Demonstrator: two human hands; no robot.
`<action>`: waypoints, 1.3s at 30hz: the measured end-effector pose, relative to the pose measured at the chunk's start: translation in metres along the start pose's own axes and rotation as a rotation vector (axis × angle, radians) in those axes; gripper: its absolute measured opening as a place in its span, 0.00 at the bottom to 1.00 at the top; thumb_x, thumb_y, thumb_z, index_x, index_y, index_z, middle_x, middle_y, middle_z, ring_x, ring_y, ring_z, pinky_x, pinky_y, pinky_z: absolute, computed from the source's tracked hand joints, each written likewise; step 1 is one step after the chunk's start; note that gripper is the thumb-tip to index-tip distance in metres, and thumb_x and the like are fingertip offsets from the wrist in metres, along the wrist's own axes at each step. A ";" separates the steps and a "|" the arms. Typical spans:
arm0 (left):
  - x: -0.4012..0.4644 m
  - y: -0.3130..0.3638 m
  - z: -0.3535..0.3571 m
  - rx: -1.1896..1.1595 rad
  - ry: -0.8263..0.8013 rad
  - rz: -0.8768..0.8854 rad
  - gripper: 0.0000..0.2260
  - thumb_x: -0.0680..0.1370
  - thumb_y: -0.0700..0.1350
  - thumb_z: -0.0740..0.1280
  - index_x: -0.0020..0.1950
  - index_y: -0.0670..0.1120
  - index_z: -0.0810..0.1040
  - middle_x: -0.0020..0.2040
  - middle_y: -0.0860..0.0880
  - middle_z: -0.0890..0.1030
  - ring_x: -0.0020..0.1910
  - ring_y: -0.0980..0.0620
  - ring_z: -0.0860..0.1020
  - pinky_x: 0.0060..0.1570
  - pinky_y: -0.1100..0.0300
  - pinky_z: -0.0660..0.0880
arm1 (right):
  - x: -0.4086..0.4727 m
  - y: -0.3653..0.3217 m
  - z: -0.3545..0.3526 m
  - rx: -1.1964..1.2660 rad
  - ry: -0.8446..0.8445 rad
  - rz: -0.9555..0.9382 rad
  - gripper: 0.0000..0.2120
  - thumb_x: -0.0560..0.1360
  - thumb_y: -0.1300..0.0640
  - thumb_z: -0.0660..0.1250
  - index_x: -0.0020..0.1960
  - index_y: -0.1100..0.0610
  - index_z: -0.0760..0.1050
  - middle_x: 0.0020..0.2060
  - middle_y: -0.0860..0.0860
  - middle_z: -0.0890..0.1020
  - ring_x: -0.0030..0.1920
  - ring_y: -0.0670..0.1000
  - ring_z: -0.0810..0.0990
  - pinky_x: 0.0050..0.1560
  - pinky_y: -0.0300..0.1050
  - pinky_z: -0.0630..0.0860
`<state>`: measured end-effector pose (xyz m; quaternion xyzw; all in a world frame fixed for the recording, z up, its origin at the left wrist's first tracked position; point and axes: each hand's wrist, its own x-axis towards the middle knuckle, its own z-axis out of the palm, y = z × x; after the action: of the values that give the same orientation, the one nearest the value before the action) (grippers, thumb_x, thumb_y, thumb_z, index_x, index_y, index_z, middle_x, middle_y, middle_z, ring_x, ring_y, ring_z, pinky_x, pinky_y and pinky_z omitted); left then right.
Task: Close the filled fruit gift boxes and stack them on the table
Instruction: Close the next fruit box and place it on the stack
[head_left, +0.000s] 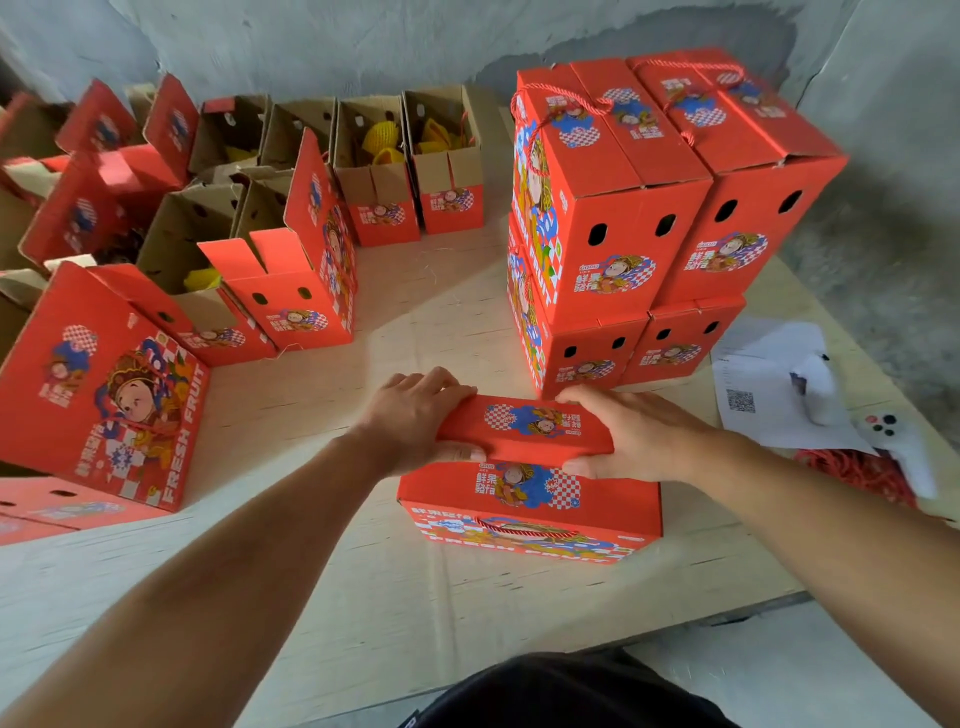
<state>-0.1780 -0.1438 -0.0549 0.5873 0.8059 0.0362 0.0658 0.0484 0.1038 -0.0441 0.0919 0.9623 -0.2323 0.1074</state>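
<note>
A red fruit gift box (530, 512) stands on the table (415, 587) right in front of me. Its far top flap (524, 426) is partly raised. My left hand (415, 421) grips the flap's left end, thumb under its near edge. My right hand (634, 434) grips the flap's right end the same way. The near flap lies flat, and a red rope handle shows on the front face. Behind, at the right, closed red boxes form a two-level stack (639, 218).
Several open boxes (291, 270) with yellow foam-netted fruit stand at the left and back (384, 171). A large open box (104, 384) sits at the near left. Papers with a QR code (769, 389), white objects and red rope (852, 467) lie at the right edge.
</note>
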 end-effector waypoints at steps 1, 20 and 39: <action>0.000 0.002 -0.001 0.034 0.045 0.030 0.45 0.71 0.79 0.54 0.75 0.49 0.75 0.64 0.48 0.78 0.59 0.43 0.81 0.64 0.47 0.73 | 0.001 0.000 -0.002 0.006 -0.002 -0.001 0.38 0.67 0.24 0.67 0.71 0.35 0.59 0.66 0.42 0.79 0.60 0.50 0.81 0.58 0.52 0.79; 0.001 0.012 0.013 0.175 0.023 0.037 0.35 0.81 0.72 0.43 0.83 0.58 0.62 0.67 0.47 0.78 0.62 0.43 0.77 0.64 0.45 0.72 | 0.001 -0.005 0.011 -0.539 0.100 -0.123 0.31 0.81 0.32 0.45 0.82 0.37 0.46 0.60 0.53 0.77 0.53 0.59 0.80 0.48 0.57 0.82; -0.029 0.049 0.043 0.100 0.583 0.078 0.24 0.80 0.66 0.64 0.58 0.45 0.76 0.53 0.44 0.75 0.48 0.42 0.71 0.50 0.46 0.70 | -0.004 -0.009 0.025 -0.483 0.112 -0.003 0.37 0.78 0.28 0.39 0.84 0.40 0.46 0.65 0.52 0.71 0.60 0.59 0.75 0.64 0.56 0.73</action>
<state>-0.1171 -0.1577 -0.0884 0.5853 0.7684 0.1659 -0.1989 0.0543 0.0842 -0.0610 0.0749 0.9945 0.0097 0.0727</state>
